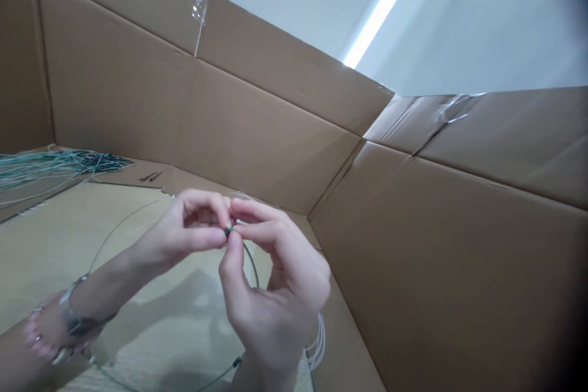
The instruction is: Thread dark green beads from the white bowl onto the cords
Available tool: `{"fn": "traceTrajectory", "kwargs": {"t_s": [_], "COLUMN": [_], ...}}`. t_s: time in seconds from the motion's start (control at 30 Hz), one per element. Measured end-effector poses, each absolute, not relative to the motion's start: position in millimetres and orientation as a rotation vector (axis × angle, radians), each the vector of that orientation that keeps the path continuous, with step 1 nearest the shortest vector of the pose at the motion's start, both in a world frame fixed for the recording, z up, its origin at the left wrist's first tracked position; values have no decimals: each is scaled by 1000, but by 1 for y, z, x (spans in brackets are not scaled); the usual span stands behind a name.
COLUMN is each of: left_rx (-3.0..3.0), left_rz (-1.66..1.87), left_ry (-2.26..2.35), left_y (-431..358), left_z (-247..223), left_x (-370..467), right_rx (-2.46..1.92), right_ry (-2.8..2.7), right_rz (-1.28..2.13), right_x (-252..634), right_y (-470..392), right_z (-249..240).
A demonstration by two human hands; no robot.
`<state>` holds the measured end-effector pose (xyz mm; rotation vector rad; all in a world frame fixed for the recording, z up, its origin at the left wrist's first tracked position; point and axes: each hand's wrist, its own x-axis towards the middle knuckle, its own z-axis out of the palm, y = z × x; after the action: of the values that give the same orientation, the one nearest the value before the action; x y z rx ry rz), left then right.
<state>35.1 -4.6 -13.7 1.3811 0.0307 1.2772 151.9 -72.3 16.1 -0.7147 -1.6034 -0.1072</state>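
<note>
Green connector (228, 231) pinched between left hand (184, 229) and right hand (271, 294), unlabelled.

small dark green bead-like connector (228, 231) | pinched between fingertips of both hands, frame centre | thin grey wire (252, 263) runs from it toward 5 o'clock, curving down behind right hand | wire loop arcs out to 8 o'clock over tan tabletop | end detail too small to tell

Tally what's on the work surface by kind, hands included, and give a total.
Hands: 2 (left hand, right hand)
Small dark piece pinched between the fingertips: 1
Thin wire loop: 1
Bundle of greenish wires: 1
Total: 5
</note>
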Motion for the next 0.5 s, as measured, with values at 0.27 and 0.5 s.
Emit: {"fn": "traceTrajectory", "kwargs": {"t_s": [0.27, 0.5], "left_rx": [1863, 1907], "left_rz": [1420, 1409], "left_ry": [5, 7], "left_y": [-3, -3], "left_z": [-9, -11], "left_x": [14, 14], "right_rx": [-699, -761], "right_ry": [-1682, -1717], "right_rz": [-14, 16], "right_x": [154, 157], "right_y": [-76, -83], "right_z": [18, 20]}}
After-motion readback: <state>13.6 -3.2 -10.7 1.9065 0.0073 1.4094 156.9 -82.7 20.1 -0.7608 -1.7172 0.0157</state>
